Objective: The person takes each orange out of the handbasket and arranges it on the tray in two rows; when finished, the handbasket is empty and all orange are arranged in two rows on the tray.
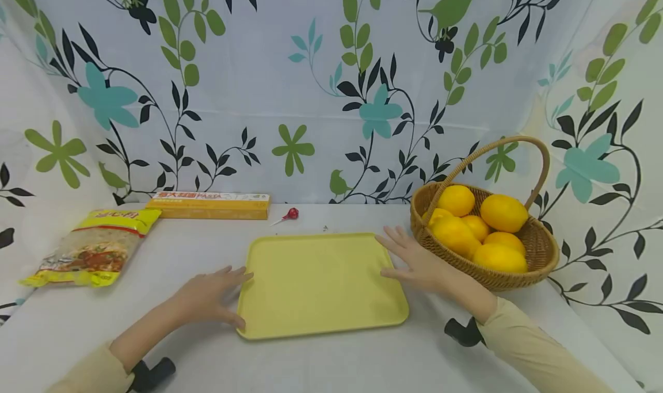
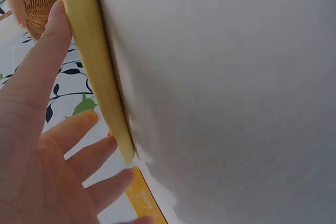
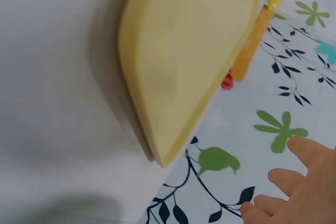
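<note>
A pale yellow rectangular tray (image 1: 321, 283) lies flat on the white table. At its left edge is my left hand (image 1: 209, 301), fingers spread, with the thumb right at the near left corner; the left wrist view shows the thumb (image 2: 59, 17) along the tray's side (image 2: 97, 61). My right hand (image 1: 416, 260) is by the far right part of the tray, fingers extended and apart. In the right wrist view that hand (image 3: 310, 182) holds nothing, some distance from the tray's corner (image 3: 163, 153).
A wicker basket (image 1: 549, 255) of yellow lemons (image 1: 503, 213) stands right of the tray. Behind the tray lie a red lollipop (image 1: 292, 213) and a long orange pasta box (image 1: 207, 205). A yellow food bag (image 1: 98, 246) lies at the left. Patterned cloth (image 1: 321, 94) hangs behind.
</note>
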Demonstrator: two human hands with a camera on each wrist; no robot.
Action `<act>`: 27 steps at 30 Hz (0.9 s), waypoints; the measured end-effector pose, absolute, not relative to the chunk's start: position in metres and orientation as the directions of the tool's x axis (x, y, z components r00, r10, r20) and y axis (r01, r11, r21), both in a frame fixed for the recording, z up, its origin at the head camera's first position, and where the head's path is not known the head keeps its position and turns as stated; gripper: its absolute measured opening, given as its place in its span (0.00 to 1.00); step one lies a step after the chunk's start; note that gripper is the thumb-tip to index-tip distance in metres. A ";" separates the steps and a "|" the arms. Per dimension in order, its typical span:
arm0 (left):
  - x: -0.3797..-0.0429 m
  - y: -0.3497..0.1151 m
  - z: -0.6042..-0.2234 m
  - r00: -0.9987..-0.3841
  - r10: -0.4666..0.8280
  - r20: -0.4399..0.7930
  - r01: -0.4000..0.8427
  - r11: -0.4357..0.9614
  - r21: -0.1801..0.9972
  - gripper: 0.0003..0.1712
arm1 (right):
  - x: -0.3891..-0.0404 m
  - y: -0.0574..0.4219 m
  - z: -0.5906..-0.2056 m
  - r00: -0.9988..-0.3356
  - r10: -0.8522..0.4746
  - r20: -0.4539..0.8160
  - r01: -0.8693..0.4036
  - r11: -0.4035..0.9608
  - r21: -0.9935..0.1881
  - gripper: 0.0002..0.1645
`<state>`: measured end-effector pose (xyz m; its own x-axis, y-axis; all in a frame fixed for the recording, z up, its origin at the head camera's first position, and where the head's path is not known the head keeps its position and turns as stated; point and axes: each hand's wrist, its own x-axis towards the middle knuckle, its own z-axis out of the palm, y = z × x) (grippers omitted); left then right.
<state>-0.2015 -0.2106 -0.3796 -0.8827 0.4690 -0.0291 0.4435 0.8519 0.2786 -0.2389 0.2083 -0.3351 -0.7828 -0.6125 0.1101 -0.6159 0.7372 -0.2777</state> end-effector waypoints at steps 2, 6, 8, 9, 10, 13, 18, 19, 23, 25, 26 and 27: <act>-0.202 -0.210 -0.381 -0.870 0.491 -0.047 0.449 0.827 0.338 0.57 | -0.237 0.213 -0.329 -0.797 -0.591 0.123 -0.596 0.736 -0.321 0.43; -0.202 -0.208 -0.381 -0.848 0.530 0.005 0.489 0.779 0.392 0.56 | -0.238 0.218 -0.319 -0.805 -0.556 0.205 -0.590 0.721 -0.362 0.43; -0.200 -0.207 -0.381 -0.849 0.527 0.031 0.498 0.781 0.378 0.57 | -0.240 0.219 -0.316 -0.801 -0.549 0.239 -0.597 0.699 -0.395 0.39; -0.200 -0.207 -0.381 -0.852 0.523 0.033 0.497 0.786 0.368 0.57 | -0.242 0.219 -0.316 -0.797 -0.549 0.251 -0.601 0.680 -0.420 0.36; -0.199 -0.207 -0.380 -0.855 0.518 0.030 0.492 0.790 0.364 0.58 | -0.243 0.219 -0.314 -0.793 -0.551 0.259 -0.604 0.658 -0.450 0.33; -0.197 -0.208 -0.382 -0.856 0.516 0.008 0.480 0.790 0.381 0.60 | -0.243 0.223 -0.309 -0.792 -0.551 0.265 -0.595 0.595 -0.540 0.25; -0.193 -0.208 -0.380 -0.856 0.517 0.005 0.473 0.780 0.409 0.61 | -0.237 0.230 -0.298 -0.796 -0.521 0.308 -0.601 0.614 -0.513 0.24; -0.191 -0.207 -0.379 -0.861 0.508 -0.002 0.463 0.786 0.410 0.61 | -0.236 0.231 -0.297 -0.788 -0.524 0.323 -0.613 0.621 -0.490 0.24; -0.187 -0.205 -0.377 -0.874 0.482 -0.059 0.419 0.809 0.412 0.59 | -0.232 0.235 -0.298 -0.768 -0.515 0.382 -0.641 0.610 -0.467 0.20; -0.187 -0.206 -0.376 -0.879 0.471 -0.073 0.400 0.813 0.424 0.58 | -0.233 0.239 -0.296 -0.756 -0.490 0.435 -0.654 0.587 -0.477 0.17; -0.188 -0.206 -0.375 -0.881 0.468 -0.069 0.397 0.811 0.431 0.58 | -0.234 0.242 -0.294 -0.750 -0.468 0.468 -0.660 0.584 -0.472 0.16; -0.189 -0.208 -0.374 -0.883 0.466 -0.053 0.400 0.807 0.434 0.57 | -0.235 0.245 -0.291 -0.742 -0.442 0.504 -0.664 0.586 -0.465 0.15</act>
